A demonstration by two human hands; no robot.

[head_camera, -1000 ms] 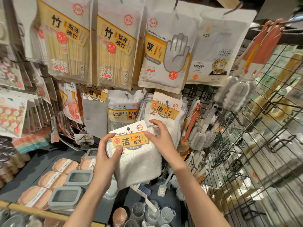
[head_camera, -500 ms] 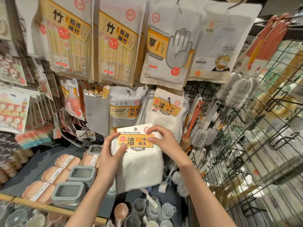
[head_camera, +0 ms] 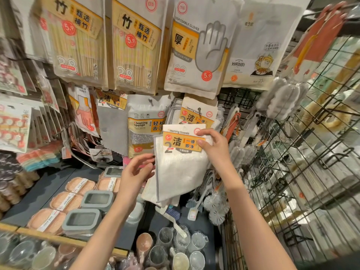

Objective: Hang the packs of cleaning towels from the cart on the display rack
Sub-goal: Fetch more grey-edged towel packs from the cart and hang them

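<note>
The pack of cleaning towels (head_camera: 181,164), pinched by the right hand (head_camera: 213,148), hangs lengthwise just below the hung packs (head_camera: 197,114); the left hand (head_camera: 136,172) is loosely spread beside it.

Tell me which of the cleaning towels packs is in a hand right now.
The front pack, pinched at its orange header card by the right hand. The other pack hangs on the rack behind it, touched by neither hand.

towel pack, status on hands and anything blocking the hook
Right hand pinches towel pack by its header card. Left hand open, beside its left edge. Not hooked yet; hung towel packs right behind.
</note>
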